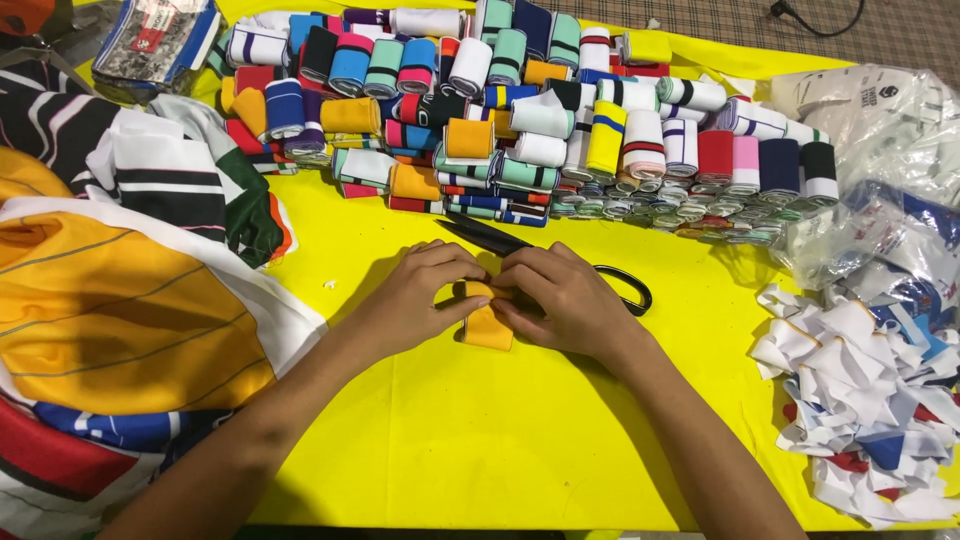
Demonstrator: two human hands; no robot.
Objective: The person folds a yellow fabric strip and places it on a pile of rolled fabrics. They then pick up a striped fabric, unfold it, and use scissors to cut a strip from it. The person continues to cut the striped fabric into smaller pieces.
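My left hand (pixel 415 297) and my right hand (pixel 560 300) meet over a small orange-yellow strip of ribbed fabric (pixel 487 326) on the yellow table cover (pixel 470 430). Both hands pinch its upper end, folding or rolling it; the lower part lies flat toward me. Black scissors (pixel 500 240) lie just behind the hands, the blades pointing far left and the handle loop (pixel 630 290) showing past my right hand.
Many rolled fabric strips in mixed colours (pixel 540 130) are piled along the far side. Striped garments (pixel 120 270) are heaped at left. White, red and blue fabric scraps (pixel 870 400) lie at right, with clear plastic bags (pixel 880 140) behind them.
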